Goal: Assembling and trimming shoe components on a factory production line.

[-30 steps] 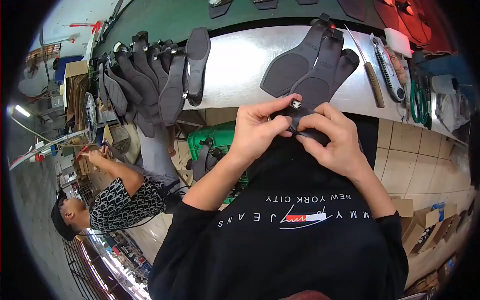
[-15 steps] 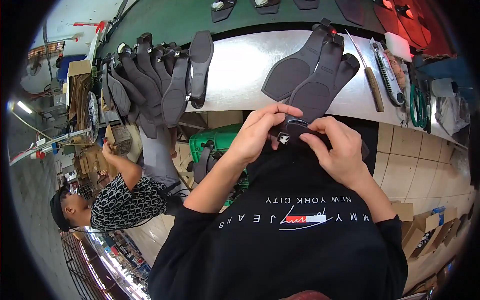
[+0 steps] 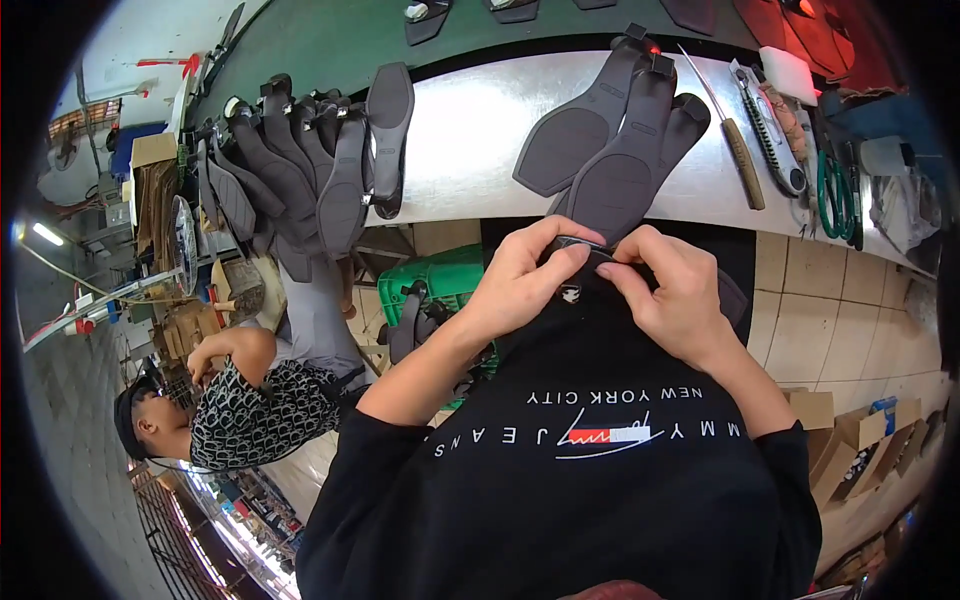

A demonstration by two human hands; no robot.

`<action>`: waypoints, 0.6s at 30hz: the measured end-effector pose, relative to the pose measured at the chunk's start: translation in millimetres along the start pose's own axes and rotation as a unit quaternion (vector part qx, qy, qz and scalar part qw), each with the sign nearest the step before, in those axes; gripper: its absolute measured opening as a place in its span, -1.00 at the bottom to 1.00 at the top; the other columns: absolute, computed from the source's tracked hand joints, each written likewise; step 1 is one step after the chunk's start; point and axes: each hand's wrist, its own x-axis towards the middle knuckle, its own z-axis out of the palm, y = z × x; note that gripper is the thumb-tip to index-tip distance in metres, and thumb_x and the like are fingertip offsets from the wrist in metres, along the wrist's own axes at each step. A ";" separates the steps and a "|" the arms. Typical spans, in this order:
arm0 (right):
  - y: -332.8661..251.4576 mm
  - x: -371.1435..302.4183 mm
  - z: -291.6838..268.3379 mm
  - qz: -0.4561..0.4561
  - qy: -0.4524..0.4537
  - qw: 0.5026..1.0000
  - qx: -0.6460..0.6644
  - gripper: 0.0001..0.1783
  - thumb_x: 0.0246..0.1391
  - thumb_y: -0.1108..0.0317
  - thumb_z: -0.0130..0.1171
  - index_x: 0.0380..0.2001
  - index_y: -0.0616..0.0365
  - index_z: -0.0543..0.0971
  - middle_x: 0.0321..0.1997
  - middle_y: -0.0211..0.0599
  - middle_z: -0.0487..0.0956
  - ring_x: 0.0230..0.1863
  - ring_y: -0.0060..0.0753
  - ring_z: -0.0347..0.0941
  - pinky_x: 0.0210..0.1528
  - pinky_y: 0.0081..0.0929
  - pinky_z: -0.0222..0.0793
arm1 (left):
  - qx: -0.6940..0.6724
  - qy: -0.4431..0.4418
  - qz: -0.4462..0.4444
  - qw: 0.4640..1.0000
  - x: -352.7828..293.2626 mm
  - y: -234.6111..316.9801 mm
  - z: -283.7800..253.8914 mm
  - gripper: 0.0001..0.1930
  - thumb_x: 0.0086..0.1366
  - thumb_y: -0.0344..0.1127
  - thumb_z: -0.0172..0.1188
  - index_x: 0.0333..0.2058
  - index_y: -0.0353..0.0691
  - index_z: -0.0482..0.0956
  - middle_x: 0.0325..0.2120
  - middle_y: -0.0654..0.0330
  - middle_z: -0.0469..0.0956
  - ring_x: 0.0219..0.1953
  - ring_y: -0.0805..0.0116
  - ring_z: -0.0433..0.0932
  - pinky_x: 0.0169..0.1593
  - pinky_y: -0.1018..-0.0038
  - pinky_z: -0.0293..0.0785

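Close to my body, at the near edge of the metal-topped table, both hands are on a dark sandal (image 3: 590, 254). My left hand (image 3: 522, 275) is closed, its thumb and forefinger pinching the sandal's dark strap part. Opposite it, my right hand (image 3: 675, 290) pinches the same part between thumb and fingers, close to the left fingertips. A shiny piece shows under the left hand. Most of the sandal is hidden by my hands and blends into my black shirt. Just beyond my fingers, several dark sandals (image 3: 612, 190) lie overlapping, soles up.
More sandals (image 3: 342, 190) stand bunched at the table's left. On the right lie a wooden-handled awl (image 3: 742, 165), a utility knife (image 3: 772, 135) and green-handled scissors (image 3: 832, 205). A green crate (image 3: 445, 275) is below the table. Another person (image 3: 270, 410) is at left.
My hands have drawn closer together on the sandal, and the left thumb now presses nearer the right fingertips. The shiny piece is more covered. The other person's arm has bent inward.
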 end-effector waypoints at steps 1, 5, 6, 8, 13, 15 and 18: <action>-1.6 -0.2 0.1 0.001 0.000 1.000 -0.001 -0.77 -0.13 0.50 0.34 -0.51 0.17 0.43 -0.63 -0.25 0.47 -0.60 -0.24 0.46 -0.57 -0.38 0.30 | 0.000 -0.001 0.000 1.000 -0.9 -2.3 0.2 -0.77 0.29 -0.36 0.01 -0.18 -0.34 0.55 -0.55 0.33 0.45 -0.49 0.64 0.34 -0.44 0.62 0.33; -2.0 0.8 -3.5 0.117 -0.039 0.986 0.112 -0.83 -0.09 0.46 0.33 -0.47 0.22 0.50 -0.59 -0.24 0.55 -0.58 -0.38 0.52 -0.52 -0.48 0.36 | 0.007 0.006 -0.014 1.000 -4.1 -2.5 -2.8 -0.80 0.26 -0.35 0.09 -0.23 -0.34 0.57 -0.55 0.32 0.46 -0.47 0.63 0.35 -0.39 0.62 0.30; -0.1 0.8 -4.9 0.136 -0.079 0.978 0.134 -0.85 -0.07 0.44 0.32 -0.46 0.24 0.53 -0.58 -0.24 0.57 -0.57 -0.45 0.53 -0.50 -0.52 0.36 | 0.027 0.001 -0.012 1.000 -6.4 -1.3 -3.6 -0.81 0.25 -0.35 0.10 -0.25 -0.34 0.57 -0.55 0.31 0.48 -0.46 0.63 0.37 -0.38 0.62 0.32; -2.2 6.1 -9.8 0.191 -0.137 0.946 0.225 -0.85 -0.04 0.41 0.30 -0.45 0.25 0.54 -0.64 -0.29 0.52 -0.62 -0.56 0.42 -0.51 -0.58 0.31 | 0.052 0.009 0.048 0.997 -12.7 3.4 -4.2 -0.83 0.23 -0.38 0.12 -0.27 -0.34 0.58 -0.53 0.27 0.53 -0.46 0.61 0.45 -0.40 0.62 0.36; -5.7 32.3 -29.5 0.020 -0.058 0.992 0.110 -0.90 -0.02 0.45 0.25 -0.42 0.23 0.55 -0.46 -0.26 0.56 -0.44 -0.38 0.49 -0.35 -0.51 0.37 | 0.016 0.046 0.103 0.993 -17.7 12.7 -19.3 -0.83 0.26 -0.41 0.11 -0.22 -0.34 0.57 -0.46 0.23 0.54 -0.50 0.60 0.49 -0.43 0.65 0.43; 5.4 47.7 -43.5 -0.055 0.137 0.989 -0.029 -0.88 -0.03 0.51 0.21 -0.35 0.23 0.57 -0.33 -0.20 0.57 -0.29 -0.22 0.51 -0.24 -0.40 0.39 | -0.062 0.129 0.094 0.985 -17.8 4.7 -36.7 -0.82 0.29 -0.42 0.09 -0.17 -0.34 0.56 -0.38 0.18 0.57 -0.47 0.54 0.53 -0.41 0.61 0.49; 49.9 54.6 -63.6 0.021 0.215 0.963 -0.162 -0.67 -0.07 0.59 0.17 -0.15 0.23 0.55 -0.25 -0.15 0.55 -0.20 -0.06 0.47 -0.13 -0.26 0.38 | -0.270 0.180 0.044 0.945 -5.6 -14.9 -63.4 -0.73 0.32 -0.40 0.08 -0.03 -0.34 0.51 -0.16 0.10 0.57 -0.21 0.38 0.60 -0.27 0.47 0.63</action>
